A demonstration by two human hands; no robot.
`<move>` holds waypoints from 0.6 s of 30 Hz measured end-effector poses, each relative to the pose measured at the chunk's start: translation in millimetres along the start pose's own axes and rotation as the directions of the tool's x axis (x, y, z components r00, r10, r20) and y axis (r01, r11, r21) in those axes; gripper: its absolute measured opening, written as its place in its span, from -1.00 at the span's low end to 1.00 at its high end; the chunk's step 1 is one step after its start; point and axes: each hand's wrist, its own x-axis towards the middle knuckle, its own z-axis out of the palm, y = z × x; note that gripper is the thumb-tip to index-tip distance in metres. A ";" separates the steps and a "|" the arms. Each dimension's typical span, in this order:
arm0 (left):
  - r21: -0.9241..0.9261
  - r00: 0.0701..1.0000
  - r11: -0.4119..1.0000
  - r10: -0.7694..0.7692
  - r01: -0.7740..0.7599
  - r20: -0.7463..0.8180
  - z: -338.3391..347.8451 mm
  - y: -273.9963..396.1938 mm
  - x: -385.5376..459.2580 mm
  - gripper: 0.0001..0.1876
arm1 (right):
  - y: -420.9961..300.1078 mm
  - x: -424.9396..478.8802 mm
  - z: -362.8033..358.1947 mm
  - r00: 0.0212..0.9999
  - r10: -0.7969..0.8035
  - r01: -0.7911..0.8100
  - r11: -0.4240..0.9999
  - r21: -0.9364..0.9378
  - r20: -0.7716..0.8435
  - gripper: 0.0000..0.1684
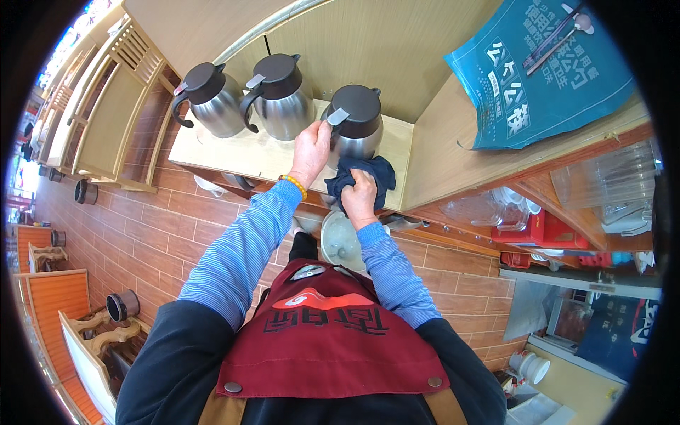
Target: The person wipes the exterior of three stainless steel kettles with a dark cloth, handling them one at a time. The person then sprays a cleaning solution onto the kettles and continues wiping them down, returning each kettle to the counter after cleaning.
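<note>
Three stainless steel thermal jugs with dark lids stand on a pale wooden shelf (186,146). My left hand (312,151) is closed at the handle of the right jug (361,133), its thumb near the grey lid lever; the fingers are partly hidden. In my right hand (359,194) is a bunched dark blue cloth (383,175), which lies against the lower front of that same jug. The middle jug (287,111) stands just left of my left hand, and the left jug (218,109) is farther along the shelf. Both have black handles pointing left.
A blue printed sheet (531,90) with a spoon lies on the wooden counter at right. Glassware (473,207) and a red box (531,228) stand on shelves below. A whitish bucket (340,241) is on the tiled floor beneath my hands. Wooden chairs (117,106) are at left.
</note>
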 end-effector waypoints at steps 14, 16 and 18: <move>0.050 0.997 0.997 0.066 -0.064 -0.033 3.3 -6.0 0.9 -0.64 | -42.7 40.2 -1.5 0.998 0.068 -0.069 0.990 0.122 0.008 -0.59; 0.063 0.997 0.996 0.070 -0.068 -0.039 2.7 -6.8 2.2 -0.64 | -46.9 43.0 4.7 0.991 0.131 -0.131 0.988 0.079 0.006 -0.64; 0.076 0.996 0.995 0.074 -0.070 -0.043 2.8 -9.5 3.1 -0.63 | -50.9 42.0 8.5 0.953 0.290 -0.296 0.953 0.061 0.089 -0.65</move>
